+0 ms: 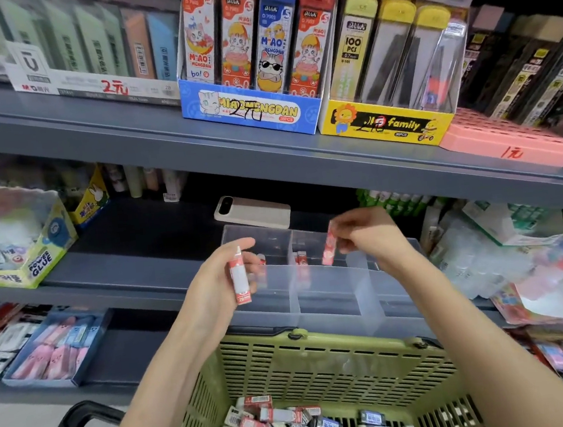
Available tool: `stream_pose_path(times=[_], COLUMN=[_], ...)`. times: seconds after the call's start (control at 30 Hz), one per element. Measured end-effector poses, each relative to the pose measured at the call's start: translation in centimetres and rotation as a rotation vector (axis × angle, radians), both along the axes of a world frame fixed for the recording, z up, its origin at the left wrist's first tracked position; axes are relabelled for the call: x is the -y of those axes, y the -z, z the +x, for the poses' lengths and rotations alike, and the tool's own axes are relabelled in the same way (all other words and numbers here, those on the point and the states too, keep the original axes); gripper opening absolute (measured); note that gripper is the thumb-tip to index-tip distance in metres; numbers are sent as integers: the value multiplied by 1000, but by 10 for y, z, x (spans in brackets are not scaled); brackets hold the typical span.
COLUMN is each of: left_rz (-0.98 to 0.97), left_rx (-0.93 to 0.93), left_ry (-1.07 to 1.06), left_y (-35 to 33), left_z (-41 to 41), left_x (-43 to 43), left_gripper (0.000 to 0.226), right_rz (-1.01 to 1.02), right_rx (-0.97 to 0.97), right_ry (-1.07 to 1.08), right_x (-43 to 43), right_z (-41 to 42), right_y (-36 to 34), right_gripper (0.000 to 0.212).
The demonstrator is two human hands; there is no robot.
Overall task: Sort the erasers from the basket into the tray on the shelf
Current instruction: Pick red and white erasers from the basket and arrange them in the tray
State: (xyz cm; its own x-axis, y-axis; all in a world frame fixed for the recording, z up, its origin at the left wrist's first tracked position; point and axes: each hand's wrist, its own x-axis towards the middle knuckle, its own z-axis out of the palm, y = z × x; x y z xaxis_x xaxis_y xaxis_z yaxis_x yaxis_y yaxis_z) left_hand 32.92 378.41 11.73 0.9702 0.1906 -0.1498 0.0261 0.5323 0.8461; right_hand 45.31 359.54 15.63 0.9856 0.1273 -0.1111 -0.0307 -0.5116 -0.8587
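Two erasers hang at the clear tray [277,305] on the shelf [133,262]: our left hand [222,275] grips a red-and-white eraser [239,281], our right hand [370,235] pinches a pink eraser [328,247] over the middle compartment [328,289]. Placing seems in hand; next we lower each into its matching compartment.

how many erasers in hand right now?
2. One red-and-white eraser gripped in the left hand; one pink-red eraser pinched by the right hand above the clear tray. More could be hidden inside either hand.
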Motion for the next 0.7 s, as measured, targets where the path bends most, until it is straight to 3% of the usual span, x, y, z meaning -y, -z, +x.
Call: stream_pose_path(times=[0.13,0.33,0.43,0.7], left_rz=[-30,126,148,200], left_rx=[-20,-8,16,82], left_ry=[-11,-47,-56,-57], left_y=[3,10,9,10], left_z=[0,-1,-2,-2], left_x=[1,-1,0,3], left_gripper=[32,23,24,38], right_rz=[-517,-862,-887,-746], right_rx=[-110,-62,-121,-189], right_ry=[-110,-151,-189,-262], right_x=[-5,-24,-28,-22], right_z=[15,25,30,24], right_y=[23,38,44,33], right_gripper=[22,32,35,10])
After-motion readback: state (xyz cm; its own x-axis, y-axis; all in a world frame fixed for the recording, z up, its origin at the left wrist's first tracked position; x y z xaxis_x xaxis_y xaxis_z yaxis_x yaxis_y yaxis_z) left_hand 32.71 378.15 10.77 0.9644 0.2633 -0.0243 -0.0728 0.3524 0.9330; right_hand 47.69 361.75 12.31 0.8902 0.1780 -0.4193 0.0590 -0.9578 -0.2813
